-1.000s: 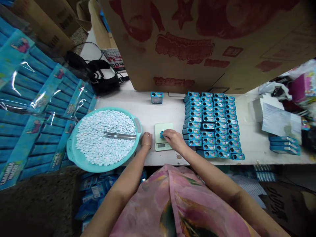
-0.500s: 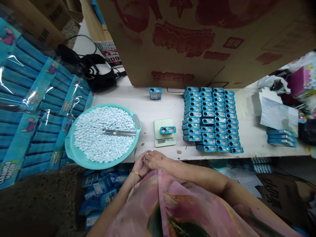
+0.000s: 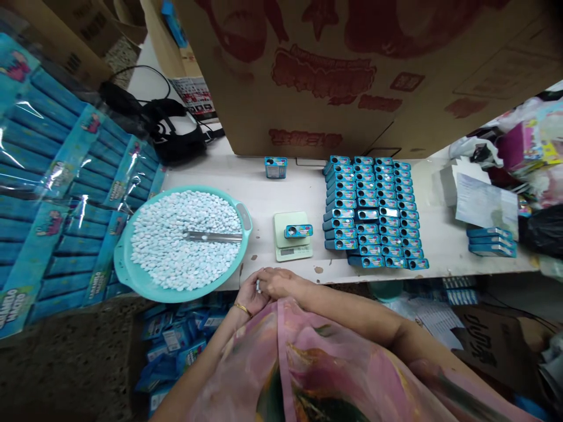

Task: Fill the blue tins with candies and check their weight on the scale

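My left hand (image 3: 251, 295), with a gold bangle at the wrist, and my right hand (image 3: 278, 283) rest together at the table's front edge. Their fingers are curled against each other; a small pale thing shows between them, too small to name. Just beyond lies a pale green digital scale (image 3: 294, 252), carrying a blue tin (image 3: 298, 231) with a dark round opening. To the left, a turquoise basin (image 3: 244, 218) is full of small white candies (image 3: 176, 264). A narrow metal scoop (image 3: 214, 237) lies on the candies.
Rows of blue tins (image 3: 368, 218) fill the table right of the scale. One tin (image 3: 275, 167) stands alone near a large cardboard box (image 3: 308, 117). Wrapped blue packs (image 3: 65, 176) stack at left, and a black strap (image 3: 176, 129) lies behind the basin. Several flat packs (image 3: 491, 241) sit at far right.
The view has shifted slightly. My fingers have moved a little against each other, and the pale spot between them now sits lower. The tins, scale and basin stay put.
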Action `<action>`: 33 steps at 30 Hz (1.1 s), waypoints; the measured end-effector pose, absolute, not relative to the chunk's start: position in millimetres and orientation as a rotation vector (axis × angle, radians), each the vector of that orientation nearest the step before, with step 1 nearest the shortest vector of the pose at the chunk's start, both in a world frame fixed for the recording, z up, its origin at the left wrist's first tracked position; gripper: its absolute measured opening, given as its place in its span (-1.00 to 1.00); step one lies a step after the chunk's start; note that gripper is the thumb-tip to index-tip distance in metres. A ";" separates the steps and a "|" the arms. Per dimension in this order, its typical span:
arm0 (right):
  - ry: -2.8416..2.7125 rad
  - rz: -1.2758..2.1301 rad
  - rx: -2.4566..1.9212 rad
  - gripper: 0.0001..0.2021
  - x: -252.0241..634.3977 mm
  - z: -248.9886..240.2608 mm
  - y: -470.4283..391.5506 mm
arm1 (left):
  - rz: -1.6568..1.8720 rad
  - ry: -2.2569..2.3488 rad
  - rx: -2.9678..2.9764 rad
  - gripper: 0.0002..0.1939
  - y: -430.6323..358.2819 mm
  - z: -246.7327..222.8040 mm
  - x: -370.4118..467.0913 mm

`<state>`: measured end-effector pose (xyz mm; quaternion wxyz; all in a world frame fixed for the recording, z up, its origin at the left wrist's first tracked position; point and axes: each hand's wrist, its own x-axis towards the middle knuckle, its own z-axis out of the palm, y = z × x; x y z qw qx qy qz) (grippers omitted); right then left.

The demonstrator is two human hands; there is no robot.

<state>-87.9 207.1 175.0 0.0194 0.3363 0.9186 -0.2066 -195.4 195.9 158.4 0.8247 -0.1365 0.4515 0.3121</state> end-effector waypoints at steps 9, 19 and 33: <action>2.973 -1.042 1.841 -0.83 -17.7 212.4 255.3 | 0.834 0.906 -0.293 -0.81 232.1 174.9 -174.2; 2.958 -1.122 2.025 -0.83 -13.3 212.4 253.8 | 0.853 0.938 -0.330 -0.81 221.4 170.9 -178.3; 2.791 -0.762 2.045 -0.48 55.3 188.3 267.7 | 0.802 1.043 -0.426 -0.77 200.6 156.4 -207.8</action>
